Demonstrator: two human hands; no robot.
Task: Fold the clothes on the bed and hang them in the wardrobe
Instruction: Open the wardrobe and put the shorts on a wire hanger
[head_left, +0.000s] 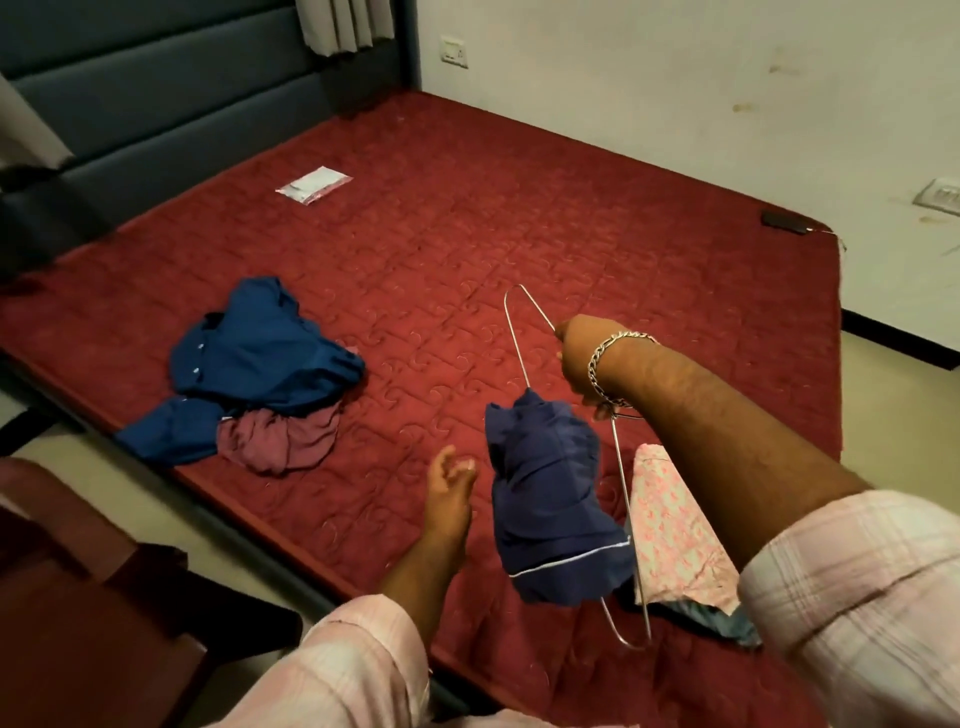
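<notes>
In the head view the right hand (579, 358) grips a wire hanger (519, 332) near its hook, holding it tilted above the bed (519, 208); a chain bracelet (605, 358) circles that wrist. A navy garment (550, 514) with a thin white line at its edge hangs bunched over one arm of the hanger, off the mattress. The left hand (449, 488) is released, fingers loosely curled and holding nothing, just left of the navy garment and not touching it. Both sleeves are pale pink plaid. On the bed's near left edge lies a crumpled blue shirt (260, 358) on top of a mauve cloth (283, 439). A pink floral cloth (675, 530) lies on the bed under the right forearm, with a bit of light blue fabric showing beneath it. A clear plastic packet (313, 184) lies well apart near the headboard (156, 93), and a dark flat object (784, 222) sits at the far right corner.
</notes>
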